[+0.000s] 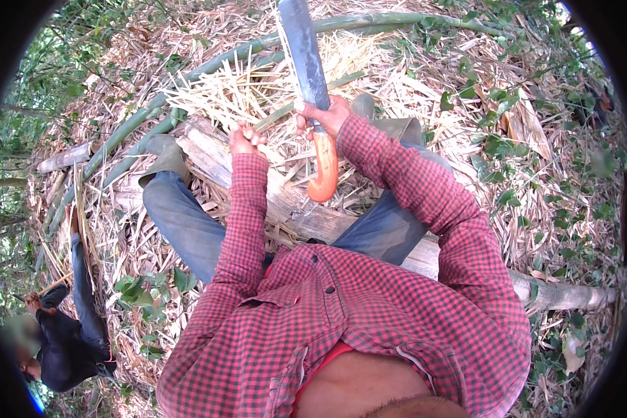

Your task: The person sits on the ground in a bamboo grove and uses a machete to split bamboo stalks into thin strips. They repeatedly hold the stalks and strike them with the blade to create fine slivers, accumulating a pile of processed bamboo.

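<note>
We had the right hand (333,115) closed round the machete (313,90) where blade (304,52) met orange handle (325,164), blade up toward 12 o'clock. Our left hand (246,141) sat between 8 and 9 from it, fingers half-curled at a green bamboo strip (275,116); couldn't tell if gripped. Pale slivers (219,90) lay at its 11, a co-worker (70,341) at frame 8.
</note>
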`<state>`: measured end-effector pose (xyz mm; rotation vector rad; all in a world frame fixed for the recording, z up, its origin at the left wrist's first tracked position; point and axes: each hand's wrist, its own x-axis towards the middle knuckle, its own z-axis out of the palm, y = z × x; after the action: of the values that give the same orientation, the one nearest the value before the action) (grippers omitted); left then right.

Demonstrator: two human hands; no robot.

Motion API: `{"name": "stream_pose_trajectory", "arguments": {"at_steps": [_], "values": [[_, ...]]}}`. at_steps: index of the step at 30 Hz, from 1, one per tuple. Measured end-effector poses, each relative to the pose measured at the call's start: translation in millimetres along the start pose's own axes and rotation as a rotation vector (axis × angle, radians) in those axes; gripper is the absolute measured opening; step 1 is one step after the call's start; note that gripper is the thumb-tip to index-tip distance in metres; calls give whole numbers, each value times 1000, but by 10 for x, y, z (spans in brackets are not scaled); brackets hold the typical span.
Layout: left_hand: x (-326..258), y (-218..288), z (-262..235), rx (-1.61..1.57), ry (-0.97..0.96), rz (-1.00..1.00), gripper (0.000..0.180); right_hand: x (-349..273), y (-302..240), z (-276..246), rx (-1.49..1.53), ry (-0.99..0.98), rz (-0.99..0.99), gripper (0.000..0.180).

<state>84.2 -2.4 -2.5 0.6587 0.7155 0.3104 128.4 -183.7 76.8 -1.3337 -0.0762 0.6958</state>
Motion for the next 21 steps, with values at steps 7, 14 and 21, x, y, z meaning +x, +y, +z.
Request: {"name": "stream_pose_trajectory", "arguments": {"at_steps": [7,14,21], "values": [[316,419,-197,72,99,164,22,-553,103,209,151,14,-90,12],[173,1032,-580,265,-120,78,32,-1097,-705,-788,-132,477,-256,27],[-420,795,-102,167,-569,-95,32,-1588,-1817,-1717,-2044,1286,-713,36]]}}
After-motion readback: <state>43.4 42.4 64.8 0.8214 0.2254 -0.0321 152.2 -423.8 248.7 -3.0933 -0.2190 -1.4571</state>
